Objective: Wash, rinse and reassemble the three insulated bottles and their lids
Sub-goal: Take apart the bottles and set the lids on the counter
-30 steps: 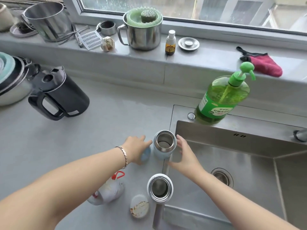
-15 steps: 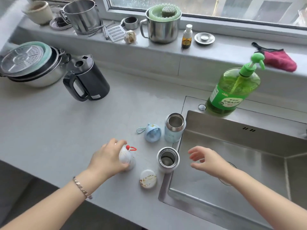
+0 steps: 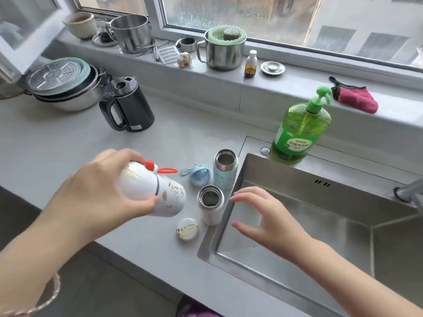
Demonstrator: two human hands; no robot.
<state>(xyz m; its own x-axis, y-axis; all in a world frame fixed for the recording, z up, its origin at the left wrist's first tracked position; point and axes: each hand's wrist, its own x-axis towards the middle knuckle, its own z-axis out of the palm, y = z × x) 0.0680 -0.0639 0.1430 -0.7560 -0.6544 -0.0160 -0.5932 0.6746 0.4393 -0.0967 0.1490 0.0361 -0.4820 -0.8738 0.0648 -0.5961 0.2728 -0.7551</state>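
Left hand (image 3: 91, 197) gripping one capped bottle (image 3: 148, 186), two uncapped bottles (image 3: 225, 172) (image 3: 211, 209), two lids (image 3: 199, 175) (image 3: 187, 229)

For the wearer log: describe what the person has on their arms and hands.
Both arms are bare to the frame edge: no sleeves, no gloves. The left hand has a thin, silvery chain bracelet at its wrist, partly blurred. The right hand and its wrist wear nothing; no rings show on its fingers.

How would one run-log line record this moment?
left hand holds red-looped bottle, tilted; right hand open over sink; blue bottle and white bottle uncapped
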